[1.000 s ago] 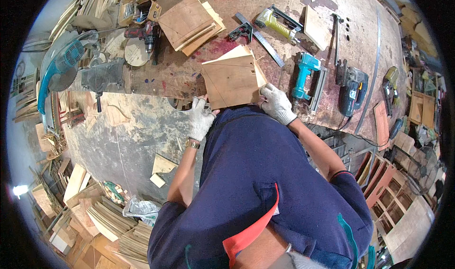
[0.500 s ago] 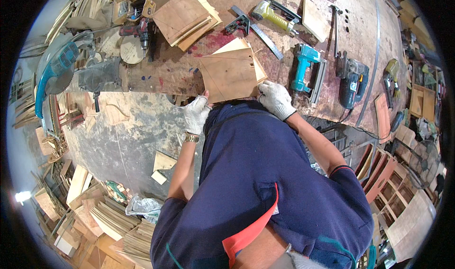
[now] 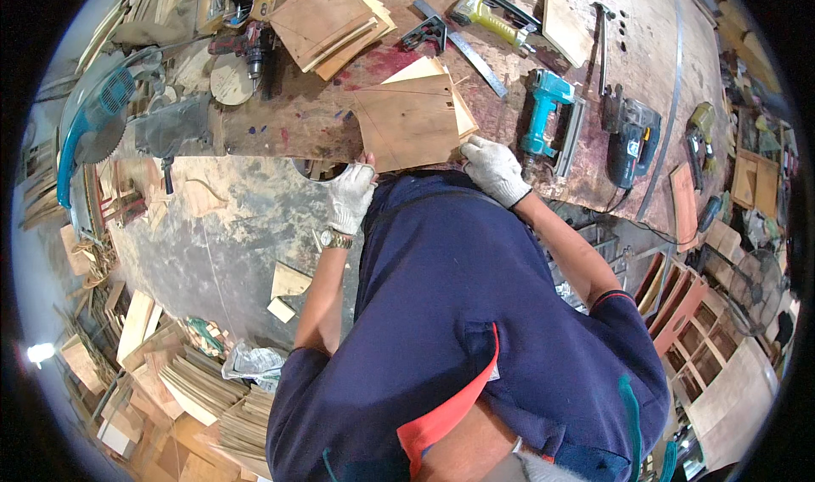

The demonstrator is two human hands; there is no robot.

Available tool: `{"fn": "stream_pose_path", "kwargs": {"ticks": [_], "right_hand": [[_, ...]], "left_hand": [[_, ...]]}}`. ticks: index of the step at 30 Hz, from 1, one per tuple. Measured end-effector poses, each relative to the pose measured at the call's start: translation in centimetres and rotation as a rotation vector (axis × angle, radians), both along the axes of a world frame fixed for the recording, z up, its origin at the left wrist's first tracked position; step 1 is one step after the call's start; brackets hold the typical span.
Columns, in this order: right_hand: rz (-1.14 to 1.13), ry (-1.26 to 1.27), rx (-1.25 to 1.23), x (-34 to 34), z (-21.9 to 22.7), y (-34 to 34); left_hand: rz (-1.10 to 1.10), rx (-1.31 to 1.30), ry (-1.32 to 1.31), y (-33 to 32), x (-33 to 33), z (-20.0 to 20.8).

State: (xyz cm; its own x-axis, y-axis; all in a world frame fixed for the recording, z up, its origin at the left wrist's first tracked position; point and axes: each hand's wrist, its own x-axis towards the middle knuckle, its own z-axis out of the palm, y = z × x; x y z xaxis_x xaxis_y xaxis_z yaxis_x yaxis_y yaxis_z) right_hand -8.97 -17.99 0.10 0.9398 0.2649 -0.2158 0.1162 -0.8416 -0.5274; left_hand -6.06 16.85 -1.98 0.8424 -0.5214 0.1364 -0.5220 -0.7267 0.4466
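Note:
A thin square plywood board (image 3: 407,124) with a pencil line and small holes near its right edge lies at the front edge of the workbench. Paler boards (image 3: 466,114) show from under its far and right sides. My left hand (image 3: 351,197), in a white knitted glove, pinches the near left corner of the top board. My right hand (image 3: 492,170), gloved too, has its fingers closed at the near right corner; its fingertips are partly hidden, and whether they also hold the lower boards I cannot tell.
Another plywood stack (image 3: 321,17) sits farther back, near a cordless drill (image 3: 253,47). To the right lie a combination square (image 3: 469,58), a yellow-green nail gun (image 3: 491,25), a teal nail gun (image 3: 548,115) and a jigsaw (image 3: 630,142). A circular saw (image 3: 102,121) stands at the left.
The whole view has shifted slightly, so the bench appears a little higher. Both hands keep their hold at the board's near corners, with little other movement.

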Motion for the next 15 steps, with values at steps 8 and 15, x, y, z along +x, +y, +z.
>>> {"fn": "stream_pose_path", "kwargs": {"ticks": [8, 15], "right_hand": [[-0.036, -0.016, 0.037, -0.18, -0.04, 0.3], [-0.064, 0.002, 0.083, -0.06, 0.62, 0.32]], "left_hand": [[0.05, -0.087, 0.084, 0.56, 0.36, -0.03], [-0.013, -0.034, 0.024, 0.39, 0.55, 0.44]]}}
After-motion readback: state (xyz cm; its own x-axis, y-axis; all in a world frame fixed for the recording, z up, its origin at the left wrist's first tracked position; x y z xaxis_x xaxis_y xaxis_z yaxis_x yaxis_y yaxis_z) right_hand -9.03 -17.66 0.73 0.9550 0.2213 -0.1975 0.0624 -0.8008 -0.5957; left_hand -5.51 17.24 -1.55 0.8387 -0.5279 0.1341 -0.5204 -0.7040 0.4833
